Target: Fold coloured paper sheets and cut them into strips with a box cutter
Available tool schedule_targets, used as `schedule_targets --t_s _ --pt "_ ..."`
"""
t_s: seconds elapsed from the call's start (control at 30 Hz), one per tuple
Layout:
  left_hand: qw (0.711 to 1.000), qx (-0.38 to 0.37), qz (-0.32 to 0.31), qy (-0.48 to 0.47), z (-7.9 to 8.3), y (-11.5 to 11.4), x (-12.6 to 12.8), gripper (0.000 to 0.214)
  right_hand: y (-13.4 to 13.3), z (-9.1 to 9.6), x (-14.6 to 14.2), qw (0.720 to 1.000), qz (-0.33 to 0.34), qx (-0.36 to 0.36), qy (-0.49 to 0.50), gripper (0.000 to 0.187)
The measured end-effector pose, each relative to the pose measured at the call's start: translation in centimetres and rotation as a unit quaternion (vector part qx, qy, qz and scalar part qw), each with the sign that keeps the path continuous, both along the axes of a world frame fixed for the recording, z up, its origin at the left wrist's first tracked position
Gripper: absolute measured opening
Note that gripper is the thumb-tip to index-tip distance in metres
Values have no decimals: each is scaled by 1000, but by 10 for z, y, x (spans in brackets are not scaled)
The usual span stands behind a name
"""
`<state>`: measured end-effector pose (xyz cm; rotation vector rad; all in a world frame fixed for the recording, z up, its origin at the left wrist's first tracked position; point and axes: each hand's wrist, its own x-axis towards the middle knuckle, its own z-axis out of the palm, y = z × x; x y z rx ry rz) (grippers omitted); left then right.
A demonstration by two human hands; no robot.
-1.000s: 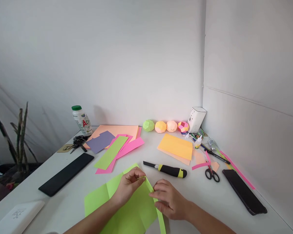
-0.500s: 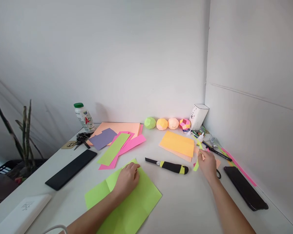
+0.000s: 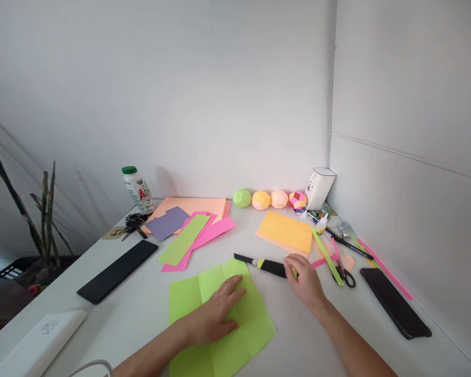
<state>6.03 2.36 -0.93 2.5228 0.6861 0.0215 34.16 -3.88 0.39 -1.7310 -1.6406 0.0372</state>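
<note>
My left hand (image 3: 215, 317) lies on a sheet of light green paper (image 3: 255, 327), fingers spread and pressing nothing else. Crease lines run across this sheet. At the handle end of a black and yellow utility knife (image 3: 269, 266), my right hand (image 3: 305, 280) has its fingers curled round the grip, hiding the end of it. The knife still rests on the table, its dark blade pointing left near the sheet's top corner. Right of that hand, a narrow green paper strip (image 3: 326, 254) lies across black-handled scissors (image 3: 348, 278).
Coloured paper strips (image 3: 184, 241) and orange sheets (image 3: 284, 230) lie farther back. Behind them stand several paper balls (image 3: 261, 200) and a white box (image 3: 320, 187). A glue bottle (image 3: 322, 224), pens and a dark phone (image 3: 394, 303) are at right; a black flat case (image 3: 118, 271) is at left.
My right hand has let go of the green strip beside the scissors and moved left to the knife handle. My left hand has opened out, and the green sheet has shifted right and turned.
</note>
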Motion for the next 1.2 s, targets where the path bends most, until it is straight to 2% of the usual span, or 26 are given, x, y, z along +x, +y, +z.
schedule_targets --t_s 0.07,0.17,0.27,0.43,0.5,0.6,0.7,0.77,0.9,0.97,1.1,1.2 --pt "999 43 17 5 -3 -6 5 73 -5 -6 -23 998 54 -34 27 25" --pt "991 113 64 27 -8 -12 11 85 -12 -12 -41 990 86 -87 76 22" --pt "988 124 78 55 -15 -15 13 93 -14 -16 -43 977 87 -134 138 24" --pt "981 168 97 30 -32 -27 13 85 -13 -19 -37 937 104 -208 260 40" --pt "982 155 104 33 -33 -33 14 83 -14 -17 -39 920 117 -230 296 46" --pt "988 93 109 64 -24 -40 15 81 -19 -9 -47 900 146 -243 331 46" --pt "988 45 128 79 -11 -40 17 75 -25 0 -58 895 214 -207 331 34" --pt "986 39 144 72 -1 -35 17 65 -29 2 -64 897 255 -183 312 29" --pt "991 27 126 26 16 -20 12 43 -31 -3 -72 902 248 -168 311 27" --pt "995 8 99 22 21 -17 9 43 -31 -6 -73 900 229 -170 330 28" --pt "991 6 117 59 15 -17 7 61 -34 -6 -71 898 233 -210 309 41" --pt "986 21 153 69 -3 -11 9 76 -38 -4 -68 880 301 -242 275 60"
